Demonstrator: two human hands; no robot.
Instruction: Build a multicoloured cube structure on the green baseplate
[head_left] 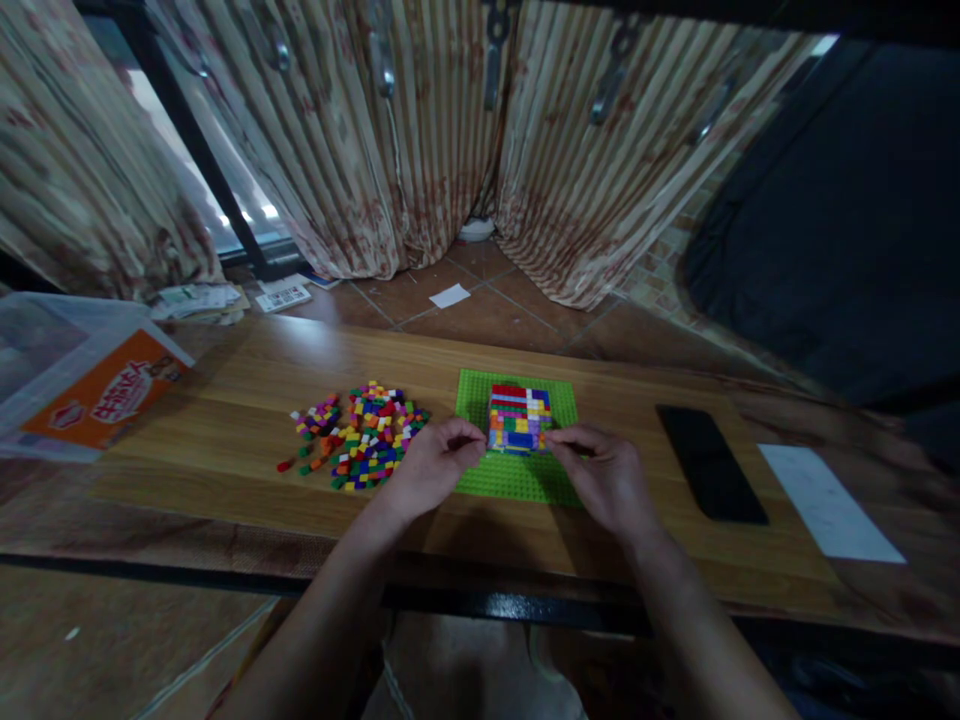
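A green baseplate [480, 395] lies on the wooden table [225, 400]. On it stands a many-coloured block of small bricks [520, 415]. My left hand [431, 465] rests at the block's near left corner with its fingers curled and pinched against it. My right hand [604, 475] is at the near right corner, fingers pinched on the block's lower edge. A loose heap of small coloured bricks [358, 435] lies to the left of the baseplate, just beyond my left hand.
A black phone [709, 460] lies right of the baseplate, and a white sheet [829, 500] lies further right. A clear plastic box with an orange label [97, 385] stands at the far left. Curtains [420, 130] hang behind the table above a tiled floor.
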